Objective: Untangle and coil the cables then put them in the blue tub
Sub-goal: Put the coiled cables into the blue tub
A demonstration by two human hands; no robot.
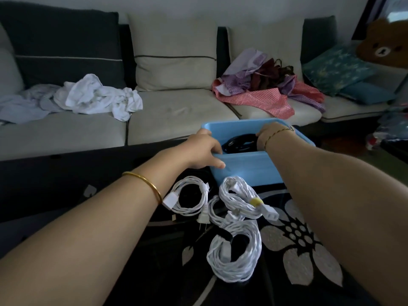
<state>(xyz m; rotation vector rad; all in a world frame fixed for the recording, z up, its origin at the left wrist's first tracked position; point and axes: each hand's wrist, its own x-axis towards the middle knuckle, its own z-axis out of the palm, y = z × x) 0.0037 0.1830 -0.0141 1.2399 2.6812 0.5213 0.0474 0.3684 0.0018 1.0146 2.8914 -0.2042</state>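
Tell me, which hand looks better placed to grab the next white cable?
Probably the left. The left hand only grips the near rim of the blue tub, and the small white coil lies right beside its wrist. The right hand is down inside the tub at the black cable.

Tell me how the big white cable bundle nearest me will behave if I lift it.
The big white cable bundle is probably floppy, since its loops lie loose with no tie visible. Likely light for its size, being thin cord. It may drag the yellow-tied bundle, as their strands seem to overlap.
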